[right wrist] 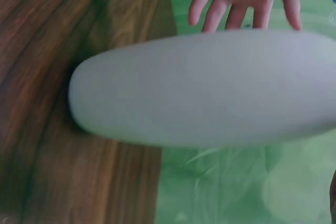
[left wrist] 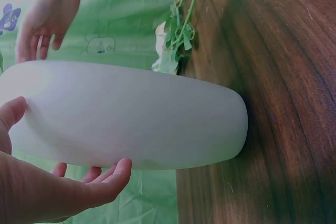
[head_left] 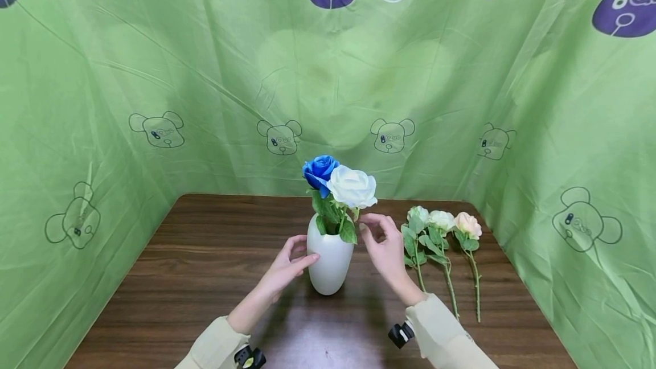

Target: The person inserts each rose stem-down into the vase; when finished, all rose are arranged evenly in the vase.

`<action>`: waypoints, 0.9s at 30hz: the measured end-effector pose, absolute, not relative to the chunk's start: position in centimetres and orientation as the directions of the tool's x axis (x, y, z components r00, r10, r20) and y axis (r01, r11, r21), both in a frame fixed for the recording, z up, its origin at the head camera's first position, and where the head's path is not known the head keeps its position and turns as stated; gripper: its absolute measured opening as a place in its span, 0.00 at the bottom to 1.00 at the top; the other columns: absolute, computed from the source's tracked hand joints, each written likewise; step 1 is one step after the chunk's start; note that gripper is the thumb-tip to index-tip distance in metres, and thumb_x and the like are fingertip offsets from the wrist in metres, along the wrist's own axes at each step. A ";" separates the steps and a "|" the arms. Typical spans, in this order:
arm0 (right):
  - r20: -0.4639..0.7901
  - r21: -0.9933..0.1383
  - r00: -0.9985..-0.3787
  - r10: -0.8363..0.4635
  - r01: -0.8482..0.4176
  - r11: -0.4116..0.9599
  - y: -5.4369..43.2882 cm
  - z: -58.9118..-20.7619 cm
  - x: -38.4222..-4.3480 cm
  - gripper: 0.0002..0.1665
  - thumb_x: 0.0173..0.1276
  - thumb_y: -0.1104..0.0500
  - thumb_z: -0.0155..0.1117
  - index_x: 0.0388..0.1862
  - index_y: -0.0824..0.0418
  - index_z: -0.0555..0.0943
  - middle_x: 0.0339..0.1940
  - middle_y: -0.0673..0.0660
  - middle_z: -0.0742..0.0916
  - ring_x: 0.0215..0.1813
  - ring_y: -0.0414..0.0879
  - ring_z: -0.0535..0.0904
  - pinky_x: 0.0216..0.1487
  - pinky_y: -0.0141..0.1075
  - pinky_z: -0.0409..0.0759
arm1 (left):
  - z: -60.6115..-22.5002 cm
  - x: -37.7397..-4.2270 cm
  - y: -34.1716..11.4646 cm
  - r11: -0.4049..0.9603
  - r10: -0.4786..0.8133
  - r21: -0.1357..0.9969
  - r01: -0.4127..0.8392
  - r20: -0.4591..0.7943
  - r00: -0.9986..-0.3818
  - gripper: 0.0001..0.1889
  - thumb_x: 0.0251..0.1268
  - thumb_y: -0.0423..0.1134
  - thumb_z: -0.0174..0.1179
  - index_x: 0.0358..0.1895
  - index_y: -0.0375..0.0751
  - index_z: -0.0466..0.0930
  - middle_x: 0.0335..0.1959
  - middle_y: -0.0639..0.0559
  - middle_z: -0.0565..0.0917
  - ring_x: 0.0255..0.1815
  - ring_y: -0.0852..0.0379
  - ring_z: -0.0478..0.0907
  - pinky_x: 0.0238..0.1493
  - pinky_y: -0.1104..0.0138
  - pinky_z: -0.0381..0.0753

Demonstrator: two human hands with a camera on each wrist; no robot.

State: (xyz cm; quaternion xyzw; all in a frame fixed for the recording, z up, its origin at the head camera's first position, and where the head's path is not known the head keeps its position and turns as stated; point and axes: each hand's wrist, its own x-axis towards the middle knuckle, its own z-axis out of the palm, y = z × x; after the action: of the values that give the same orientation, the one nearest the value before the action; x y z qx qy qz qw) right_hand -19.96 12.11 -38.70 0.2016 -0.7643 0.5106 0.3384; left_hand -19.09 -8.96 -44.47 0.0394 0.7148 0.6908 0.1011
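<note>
L hand (head_left: 284, 266) on vase (head_left: 328, 266), R hand (head_left: 384, 246) by the blooms

Clock = head view, vase at centre, 12 away from the person. L hand at approx 8–9 o'clock: fingers spread & relaxed, thumb over the vase's near face, rest along its side; looks like light steadying, can't tell how firm. R hand at approx 2–3 o'clock: loosely curved, gap betw. thumb & index, nothing visibly held; fingertips near the foliage at the mouth, contact unclear.

Vase stands upright mid-table, white, smooth, narrower at foot. Prob. ceramic: rigid, a bit slippery, breakable, prone to tip w/ weight up top. Best hold = round the widest part, thumb & fingers opposed, not the rim.

In it, stems down: blue rose (head_left: 320, 172) leaning to 11–12, big white rose (head_left: 353, 188) to 1, overlapping the blue one. Green leaves (head_left: 348, 232) spill over the rim at 1. Roses look artificial: prob. light, stems stiff but bendable, petals soft & easily crushed, so pinch by stem, below the head.

Further out at approx 3 o'clock, three loose roses lie side by side, heads twd 2, stem ends twd 4: greenish-white rose (head_left: 418, 215), cream rose (head_left: 442, 220), peach rose (head_left: 468, 225). All on dark wood table (head_left: 205, 266); green printed curtain (head_left: 230, 73) behind at 12.
</note>
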 end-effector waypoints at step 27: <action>0.305 -0.794 -0.939 0.158 -0.160 0.586 22.3 -51.0 -24.9 0.10 0.55 0.66 0.63 0.38 0.66 0.78 0.31 0.57 0.83 0.32 0.48 0.75 0.32 0.33 0.70 | -44.4 -19.0 -9.0 0.039 0.207 0.996 -0.075 -0.081 -0.975 0.31 0.55 0.46 0.60 0.60 0.42 0.58 0.57 0.39 0.65 0.55 0.42 0.65 0.41 0.58 0.68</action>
State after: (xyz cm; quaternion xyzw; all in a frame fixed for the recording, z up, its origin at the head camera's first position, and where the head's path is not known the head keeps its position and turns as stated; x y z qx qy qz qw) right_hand -24.86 22.30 -51.03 0.0005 -0.8732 0.4549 0.1746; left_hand -18.97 -9.03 -44.42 0.0463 0.7137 0.6915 0.1020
